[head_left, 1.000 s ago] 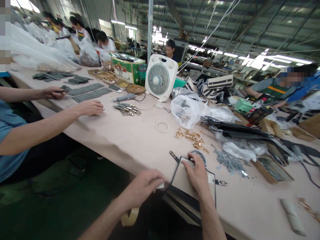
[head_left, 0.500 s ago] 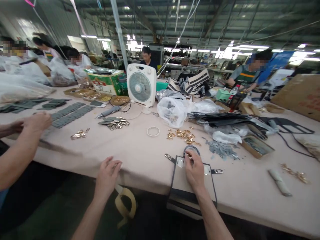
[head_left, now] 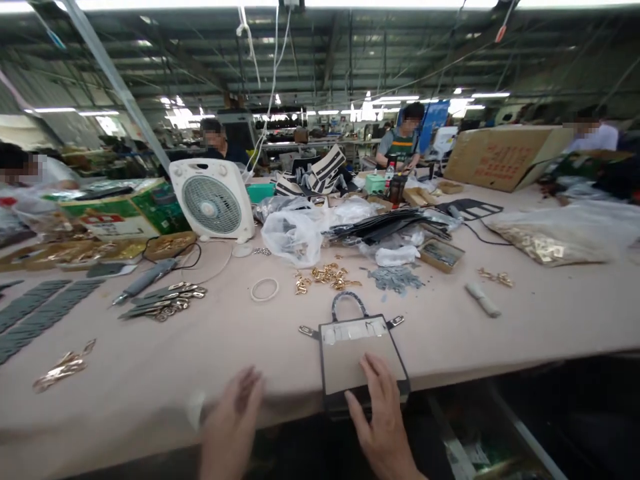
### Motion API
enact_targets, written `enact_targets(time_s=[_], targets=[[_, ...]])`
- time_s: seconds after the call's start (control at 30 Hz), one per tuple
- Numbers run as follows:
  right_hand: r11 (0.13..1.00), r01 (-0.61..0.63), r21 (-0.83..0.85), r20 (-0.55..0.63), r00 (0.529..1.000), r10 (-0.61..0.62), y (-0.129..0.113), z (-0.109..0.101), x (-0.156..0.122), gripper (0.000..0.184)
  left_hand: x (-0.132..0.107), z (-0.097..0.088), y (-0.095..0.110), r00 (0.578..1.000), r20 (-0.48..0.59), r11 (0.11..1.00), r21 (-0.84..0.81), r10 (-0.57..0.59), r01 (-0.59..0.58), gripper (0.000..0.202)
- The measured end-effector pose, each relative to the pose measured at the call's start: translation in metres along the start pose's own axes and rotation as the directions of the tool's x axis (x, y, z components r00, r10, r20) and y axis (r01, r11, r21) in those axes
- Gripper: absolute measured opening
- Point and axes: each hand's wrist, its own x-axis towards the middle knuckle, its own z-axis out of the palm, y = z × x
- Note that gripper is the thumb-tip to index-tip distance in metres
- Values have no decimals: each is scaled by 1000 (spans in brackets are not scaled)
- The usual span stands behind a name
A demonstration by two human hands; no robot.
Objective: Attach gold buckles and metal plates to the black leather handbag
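Note:
A small handbag piece (head_left: 363, 367) lies at the table's front edge. It has a beige panel with dark edging, a dark curved handle (head_left: 350, 297) at its far end and a metal-tipped strap at each side. My right hand (head_left: 383, 413) rests over its near part, thumb and fingers apart and holding nothing. Left of it, my left hand (head_left: 230, 420) is over the table edge, smeared by motion. A blurred whitish thing (head_left: 196, 408) shows beside that hand; whether I hold it is unclear.
Beyond the bag lie gold metal fittings (head_left: 327, 277), grey scraps (head_left: 395, 278) and a white ring (head_left: 265, 289). A fan (head_left: 213, 200) stands at the back left. Grey straps with metal ends (head_left: 167, 301) and a corded hand tool (head_left: 145, 281) lie left. A rolled cloth-like piece (head_left: 483, 300) lies right.
The view has turned right. My right hand has left the handle and come back over the panel. My left hand has moved closer to the bag; the pale tape loop under it no longer shows.

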Motion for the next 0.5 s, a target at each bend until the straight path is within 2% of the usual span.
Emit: enact_targets(time_s=[0.03, 0.07, 0.13, 0.2, 0.27, 0.43, 0.5], targets=[[1000, 9, -18, 20, 1000, -9, 1, 1, -5, 70, -4, 20, 12, 991, 137, 993, -114, 8, 8, 72], [999, 21, -31, 43, 999, -19, 1, 1, -7, 75, -8, 40, 25, 975, 220, 983, -184, 21, 20, 76], [998, 32, -49, 76, 997, -28, 0, 0, -9, 82, -14, 74, 50, 947, 321, 961, -270, 25, 66, 84], [998, 31, -58, 93, 995, -25, -2, -5, -9, 87, -21, 96, 72, 904, 423, 945, -316, 60, 86, 84], [998, 35, -46, 102, 994, -30, -4, -12, -8, 92, -27, 105, 91, 872, 475, 941, -335, 118, 55, 76], [996, 71, 49, 92, 993, -76, -10, -34, -11, 120, -50, 99, 125, 859, 436, 954, -243, 269, -176, 56], [992, 56, 111, 37, 997, -61, -13, -40, -15, 118, -63, 101, 134, 812, 465, 935, -178, 354, -305, 53]])
